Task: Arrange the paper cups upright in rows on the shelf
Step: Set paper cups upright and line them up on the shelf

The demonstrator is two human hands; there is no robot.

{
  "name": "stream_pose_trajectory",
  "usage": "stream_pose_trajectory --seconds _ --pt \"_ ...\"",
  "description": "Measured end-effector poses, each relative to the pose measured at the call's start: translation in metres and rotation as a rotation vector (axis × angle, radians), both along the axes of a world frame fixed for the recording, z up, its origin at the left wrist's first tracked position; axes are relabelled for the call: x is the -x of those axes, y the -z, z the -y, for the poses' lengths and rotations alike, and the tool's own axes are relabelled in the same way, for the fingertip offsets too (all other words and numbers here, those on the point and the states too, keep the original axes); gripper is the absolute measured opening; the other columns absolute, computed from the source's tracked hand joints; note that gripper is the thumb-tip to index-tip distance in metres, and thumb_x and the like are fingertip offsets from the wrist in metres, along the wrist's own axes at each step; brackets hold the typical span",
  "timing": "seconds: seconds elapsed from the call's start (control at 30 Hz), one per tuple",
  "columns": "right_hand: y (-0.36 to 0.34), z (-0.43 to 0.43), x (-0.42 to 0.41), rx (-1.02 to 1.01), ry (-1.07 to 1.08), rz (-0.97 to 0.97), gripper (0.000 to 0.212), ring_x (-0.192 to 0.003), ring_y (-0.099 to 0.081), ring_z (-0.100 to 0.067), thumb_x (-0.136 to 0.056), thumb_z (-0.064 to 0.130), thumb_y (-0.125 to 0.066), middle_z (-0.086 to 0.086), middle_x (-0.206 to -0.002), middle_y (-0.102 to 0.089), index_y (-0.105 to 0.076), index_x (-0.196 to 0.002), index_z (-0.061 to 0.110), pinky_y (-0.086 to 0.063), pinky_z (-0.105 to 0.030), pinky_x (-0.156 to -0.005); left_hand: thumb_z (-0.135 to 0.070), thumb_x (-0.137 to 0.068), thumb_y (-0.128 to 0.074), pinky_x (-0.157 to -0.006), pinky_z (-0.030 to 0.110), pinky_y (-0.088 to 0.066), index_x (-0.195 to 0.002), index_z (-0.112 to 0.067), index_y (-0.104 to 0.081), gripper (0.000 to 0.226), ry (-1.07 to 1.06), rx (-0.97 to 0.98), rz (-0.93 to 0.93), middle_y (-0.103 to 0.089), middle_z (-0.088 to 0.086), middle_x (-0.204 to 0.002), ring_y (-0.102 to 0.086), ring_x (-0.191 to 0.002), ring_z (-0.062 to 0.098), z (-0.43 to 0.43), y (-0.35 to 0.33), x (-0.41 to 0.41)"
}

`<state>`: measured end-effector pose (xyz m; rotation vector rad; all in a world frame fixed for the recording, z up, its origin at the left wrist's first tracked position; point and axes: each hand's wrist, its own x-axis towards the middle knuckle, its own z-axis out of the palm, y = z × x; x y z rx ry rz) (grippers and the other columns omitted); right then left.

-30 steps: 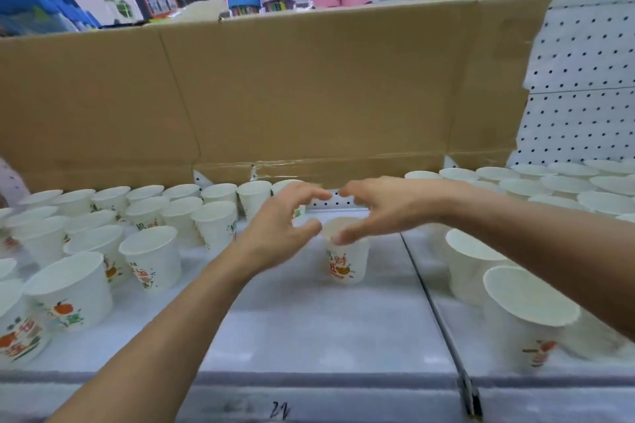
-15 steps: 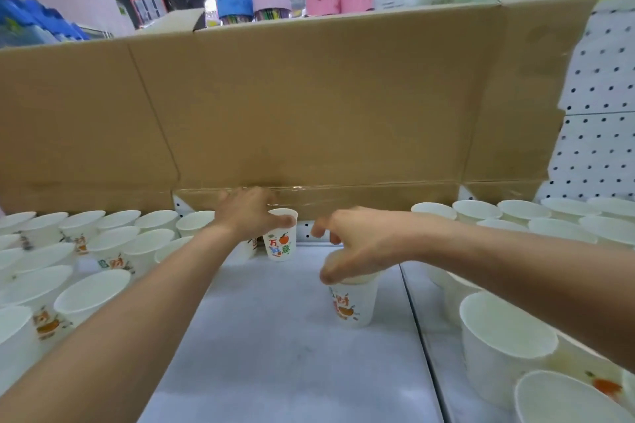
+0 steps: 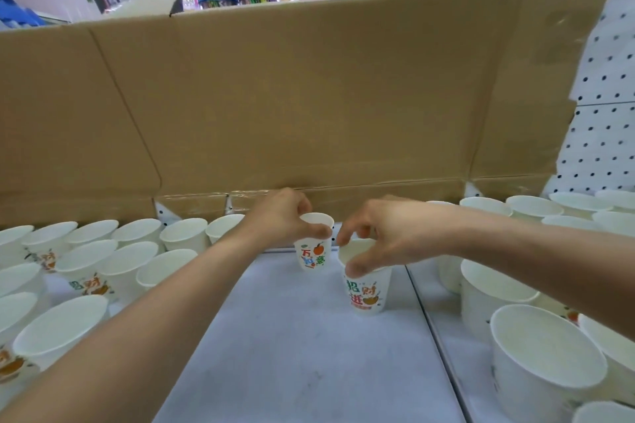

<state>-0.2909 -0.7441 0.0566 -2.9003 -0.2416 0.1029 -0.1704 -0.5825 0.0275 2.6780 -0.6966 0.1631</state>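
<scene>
Two white paper cups with coloured print stand upright near the middle back of the grey shelf. My left hand grips the rim of the farther cup. My right hand pinches the rim of the nearer cup, thumb on the front edge, fingers over the back. The two cups stand close together, a small gap between them. Rows of upright cups fill the shelf's left side, and more upright cups fill the right side.
A tall brown cardboard sheet backs the shelf right behind the cups. White pegboard shows at the right. A seam between shelf panels runs front to back beside the nearer cup. Bottles and packets stand above the cardboard.
My left hand has brought the farther cup rightwards, close to the nearer one. My right hand still holds the nearer cup. The camera has moved in closer.
</scene>
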Motion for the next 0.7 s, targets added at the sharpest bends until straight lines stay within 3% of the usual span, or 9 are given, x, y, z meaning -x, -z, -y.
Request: stream_pose_trajectory --seconds 0.13,0.23,0.37,0.5,0.7 --pt "-0.001 0.025 -0.022 0.003 0.050 0.003 0.035 -0.089 -0.059 -0.012 -0.078 0.039 -0.073 0.012 -0.097 -0.059 -0.063 -0.110 0.028 -0.047 -0.025 -0.067 -0.056 -0.068 -0.078 -0.084 0.038 -0.051 -0.102 -0.020 -0.066 0.051 -0.004 0.061 -0.028 -0.066 -0.005 -0.101 -0.060 -0.095 0.017 0.011 0.003 -0.001" --pt "0.004 0.042 -0.039 0.017 0.075 0.085 0.023 -0.091 -0.058 -0.015 -0.080 0.036 -0.072 0.007 -0.095 -0.063 -0.068 -0.100 0.023 -0.043 -0.026 -0.067 -0.055 -0.067 -0.079 -0.080 0.032 -0.048 -0.103 -0.022 -0.064 0.052 0.022 0.125 -0.055 -0.062 -0.006 -0.106 -0.057 -0.099 0.015 0.024 0.010 -0.002" --pt "0.007 0.051 -0.044 0.032 0.074 0.124 0.009 -0.063 -0.049 -0.001 -0.085 0.029 -0.068 0.016 -0.066 -0.053 -0.071 -0.089 0.021 -0.030 -0.020 -0.050 -0.057 -0.068 -0.078 -0.087 0.035 -0.049 -0.101 -0.022 -0.065 0.050 0.031 0.163 -0.041 -0.063 -0.006 -0.110 -0.056 -0.104 0.015 0.041 0.016 0.000" --pt "0.010 0.055 -0.044 0.081 0.057 0.172 0.010 -0.058 -0.047 -0.001 -0.086 0.023 -0.066 0.014 -0.062 -0.052 -0.070 -0.079 0.017 -0.031 -0.022 -0.049 -0.059 -0.067 -0.078 -0.087 0.036 -0.050 -0.101 -0.021 -0.065 0.053 0.008 0.185 -0.009 -0.064 -0.003 -0.112 -0.057 -0.105 0.016 0.050 0.020 0.001" --pt "0.014 0.050 -0.043 0.200 0.069 0.216 0.027 -0.061 -0.053 -0.013 -0.083 0.020 -0.064 0.008 -0.064 -0.055 -0.052 -0.059 0.023 -0.032 -0.024 -0.049 -0.060 -0.068 -0.076 -0.087 0.036 -0.050 -0.102 -0.021 -0.065 0.053 -0.023 0.189 0.045 -0.064 -0.002 -0.114 -0.058 -0.107 0.017 0.049 0.024 0.003"
